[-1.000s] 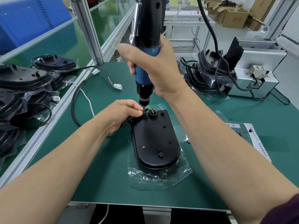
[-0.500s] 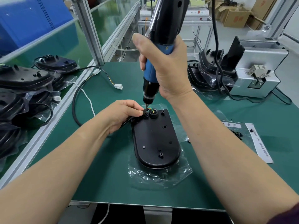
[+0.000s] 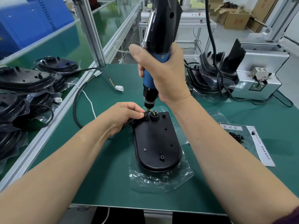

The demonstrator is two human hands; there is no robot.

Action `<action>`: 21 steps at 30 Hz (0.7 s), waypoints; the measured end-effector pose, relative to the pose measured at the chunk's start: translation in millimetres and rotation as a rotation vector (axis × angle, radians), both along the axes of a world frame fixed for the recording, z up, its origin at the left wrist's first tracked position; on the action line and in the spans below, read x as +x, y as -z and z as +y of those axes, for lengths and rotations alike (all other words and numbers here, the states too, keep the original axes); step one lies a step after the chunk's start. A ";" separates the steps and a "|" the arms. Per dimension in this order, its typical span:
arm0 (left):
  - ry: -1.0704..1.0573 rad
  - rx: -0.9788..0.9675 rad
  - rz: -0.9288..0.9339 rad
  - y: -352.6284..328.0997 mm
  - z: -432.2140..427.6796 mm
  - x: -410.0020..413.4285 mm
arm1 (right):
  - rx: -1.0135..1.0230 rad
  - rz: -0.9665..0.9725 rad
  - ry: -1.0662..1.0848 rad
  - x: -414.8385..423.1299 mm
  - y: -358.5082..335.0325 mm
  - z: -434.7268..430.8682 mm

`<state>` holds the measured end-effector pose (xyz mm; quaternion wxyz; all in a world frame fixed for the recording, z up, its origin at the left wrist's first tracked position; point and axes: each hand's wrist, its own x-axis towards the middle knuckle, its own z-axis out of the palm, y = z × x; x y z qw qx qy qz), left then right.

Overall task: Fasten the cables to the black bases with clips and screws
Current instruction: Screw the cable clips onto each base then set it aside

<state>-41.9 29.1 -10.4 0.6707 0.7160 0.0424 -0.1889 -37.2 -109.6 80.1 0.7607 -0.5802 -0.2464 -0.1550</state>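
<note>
A black base (image 3: pixel 156 143) is laid flat on a clear plastic bag (image 3: pixel 161 177) in the middle of the green mat (image 3: pixel 105 175). It is shaped as a long oval, rounded at the near end and squared off at the far end. Its surface is matte and is dotted with small holes and short raised posts. At the far end a round collar (image 3: pixel 154 117) is seen, out of which thin yellow and green wires (image 3: pixel 151 111) are led.

Just left of the collar a small black clip (image 3: pixel 146 116) is pinched between the fingertips of the left hand (image 3: pixel 124 115), which is curled over the far left corner of the base. A black cable (image 3: pixel 76 104) is run from under that hand, looped leftwards across the mat and ended in a white connector (image 3: pixel 119 88).

An electric screwdriver (image 3: pixel 161 26), black above and blue at the grip, is grasped firmly in the right hand (image 3: pixel 165 75) and held nearly upright, with its bit set down at the clip. Whether a screw is carried on the bit cannot be told.

A small heap of black screws (image 3: pixel 237 137) is kept on the mat to the right. Further bases (image 3: pixel 24 80) are stacked at the left, beyond the aluminium rail (image 3: pixel 48 131).
</note>
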 end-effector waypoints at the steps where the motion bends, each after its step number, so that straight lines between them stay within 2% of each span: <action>1: 0.000 0.003 -0.001 -0.1 0.0 0.1 | 0.013 -0.005 -0.005 -0.3 -0.7 -0.5; 21: 0.002 -0.001 0.003 0.8 0.5 1.2 | -0.014 -0.002 0.007 -0.3 -2.5 2.4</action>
